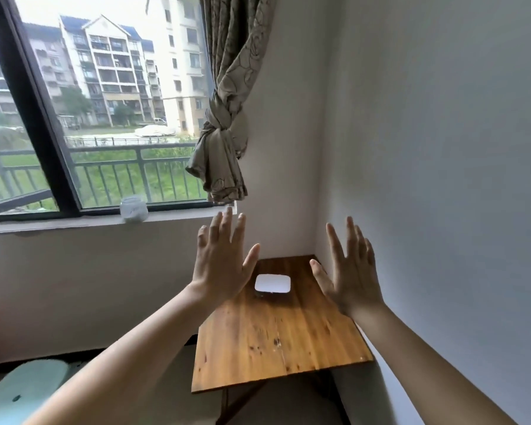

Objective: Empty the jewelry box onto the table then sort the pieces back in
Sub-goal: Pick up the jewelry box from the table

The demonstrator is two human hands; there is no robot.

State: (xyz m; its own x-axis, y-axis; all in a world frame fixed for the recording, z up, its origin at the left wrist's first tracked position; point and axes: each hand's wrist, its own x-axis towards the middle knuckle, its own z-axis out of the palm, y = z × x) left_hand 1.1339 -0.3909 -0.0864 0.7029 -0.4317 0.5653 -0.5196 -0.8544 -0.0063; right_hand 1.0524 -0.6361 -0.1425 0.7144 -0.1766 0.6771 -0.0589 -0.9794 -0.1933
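A small white jewelry box [272,283] with rounded corners sits closed on the far half of a wooden table [276,335], near the room's corner. My left hand [223,259] is raised in the air to the left of the box, fingers spread, holding nothing. My right hand [348,268] is raised to the right of the box, fingers spread too, also empty. Both hands hover above the table, apart from the box. No jewelry pieces show on the tabletop.
White walls close in the table at the back and right. A window with a sill [105,219] holds a small glass jar [133,209]. A knotted curtain [224,133] hangs above the table's left. A pale green stool [22,391] stands at lower left.
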